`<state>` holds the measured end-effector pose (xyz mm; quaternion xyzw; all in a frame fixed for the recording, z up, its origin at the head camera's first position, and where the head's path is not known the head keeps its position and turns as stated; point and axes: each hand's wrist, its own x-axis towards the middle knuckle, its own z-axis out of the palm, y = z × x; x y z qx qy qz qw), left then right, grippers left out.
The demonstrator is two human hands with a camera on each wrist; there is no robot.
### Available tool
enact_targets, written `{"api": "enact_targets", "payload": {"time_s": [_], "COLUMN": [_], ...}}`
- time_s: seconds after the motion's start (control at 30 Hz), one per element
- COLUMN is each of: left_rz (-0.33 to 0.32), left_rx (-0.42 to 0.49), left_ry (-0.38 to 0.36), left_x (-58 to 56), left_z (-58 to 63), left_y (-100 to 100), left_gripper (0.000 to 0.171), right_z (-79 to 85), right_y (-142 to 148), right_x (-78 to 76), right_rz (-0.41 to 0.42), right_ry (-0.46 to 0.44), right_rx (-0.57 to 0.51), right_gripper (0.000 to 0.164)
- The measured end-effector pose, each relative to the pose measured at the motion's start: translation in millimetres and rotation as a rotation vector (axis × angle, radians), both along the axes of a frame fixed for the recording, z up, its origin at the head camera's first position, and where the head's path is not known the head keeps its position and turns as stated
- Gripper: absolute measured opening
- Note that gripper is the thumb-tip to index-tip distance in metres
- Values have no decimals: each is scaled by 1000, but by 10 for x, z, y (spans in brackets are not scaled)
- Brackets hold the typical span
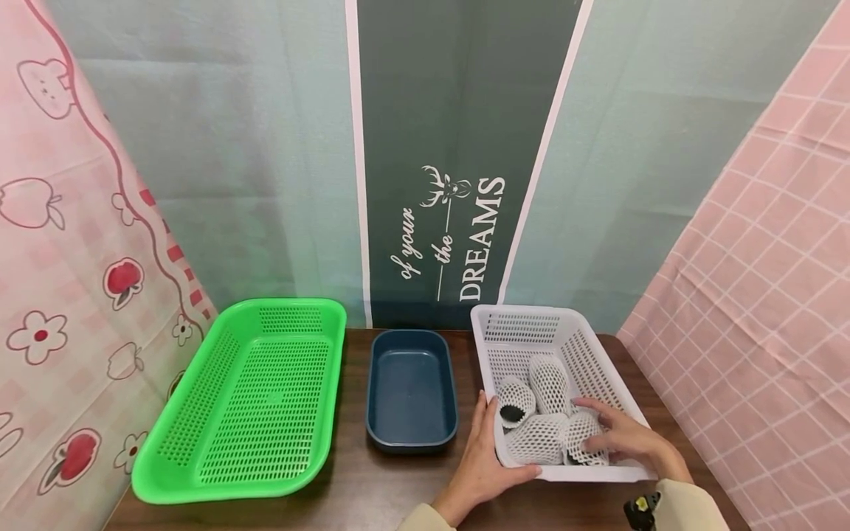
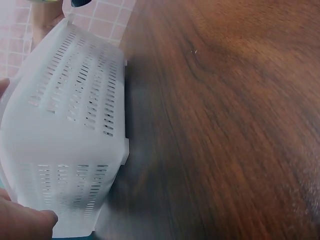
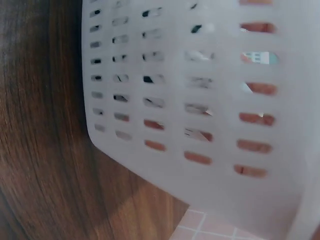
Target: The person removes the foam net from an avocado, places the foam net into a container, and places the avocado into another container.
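A white plastic basket (image 1: 607, 473) at the right holds several things in white foam net sleeves; dark surfaces show through some net openings. My left hand (image 1: 483, 463) grips the basket's near left corner, thumb along the front rim and fingers along the left side. Its fingers (image 2: 25, 222) touch the outer wall in the left wrist view. Inside the basket, my right hand (image 1: 627, 435) has its fingers curled about the near right netted thing (image 1: 581, 434). Beside that lie another netted thing (image 1: 536, 440), a long one (image 1: 550, 383) and a rounder one (image 1: 516, 393). In the right wrist view, the slotted basket wall (image 3: 170, 172) hides that hand.
A dark blue tray (image 1: 412, 391) stands in the middle of the brown wooden table (image 1: 372, 490). Left of it is a large green slotted basket (image 1: 265, 409). Cloth hangs behind the table, with a pink patterned curtain (image 1: 60, 295) left and a pink checked one (image 1: 764, 295) right.
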<state>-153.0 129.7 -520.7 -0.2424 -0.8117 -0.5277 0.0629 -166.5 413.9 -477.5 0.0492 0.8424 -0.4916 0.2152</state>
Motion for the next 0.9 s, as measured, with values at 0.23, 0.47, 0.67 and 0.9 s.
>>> {"api": "enact_targets", "payload": {"time_s": [0.23, 0.47, 0.67, 0.9], "left_rz": [-2, -6, -11, -19], "left_rx": [0, 18, 21, 21], "left_ry": [-31, -19, -31, -71], "left_x": [29, 48, 39, 45], "left_z": [-12, -42, -31, -15], "left_y": [45, 83, 88, 84], "left_gripper": [114, 118, 119, 120], "right_z": [-75, -92, 22, 30], "right_y": [-22, -25, -29, 48], "right_x": [-39, -57, -63, -64], "right_rz": [-3, 68, 78, 69], "right_ry": [-11, 10, -17, -85], "right_rx": [99, 137, 119, -67], "right_gripper": [82, 68, 54, 49]}}
